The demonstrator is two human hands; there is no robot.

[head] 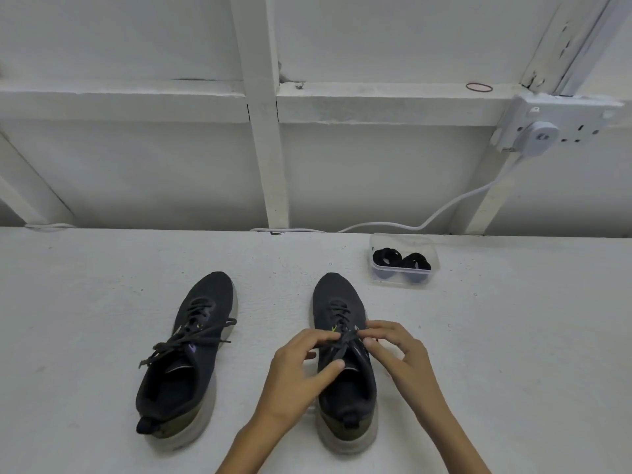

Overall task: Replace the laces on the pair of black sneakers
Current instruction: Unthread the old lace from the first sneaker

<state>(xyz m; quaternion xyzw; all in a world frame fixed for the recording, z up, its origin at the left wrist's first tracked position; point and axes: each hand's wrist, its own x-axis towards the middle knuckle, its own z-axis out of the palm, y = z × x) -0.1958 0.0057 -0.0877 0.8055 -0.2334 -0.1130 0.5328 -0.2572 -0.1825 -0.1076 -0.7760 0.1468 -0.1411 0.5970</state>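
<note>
Both hands meet over the top eyelets of the right-hand sneaker [333, 292]. The left hand [301, 367] has its fingertips curled down onto the old lace [342, 341] at the crossing, with the thumb stretched out below. The right hand [396, 350] pinches the same lace from the other side between thumb and forefinger. Neither hand grips the shoe body itself.

The lace looks thin, limp and light, so it should slide rather than resist. It will likely snag only where it crosses under itself. Each strand is best taken close to the eyelet and drawn out 1 row at a time, not tugged from a loose end. The sneaker is soft in the upper and heavier in its pale sole (probably steady enough to stay put under a gentle pull). A hand on the heel would help if it creeps.

The left-hand sneaker [201, 302] lies well apart on the white table [102, 336]. Its loose lace [191, 341] is splayed across the tongue. Beyond the right-hand sneaker, a clear container [400, 281] holds 2 coiled black new laces [387, 257]. They are springy bundles, best lifted whole and then unrolled. A white cable [461, 196] runs along the wall behind to a socket [547, 128].
</note>
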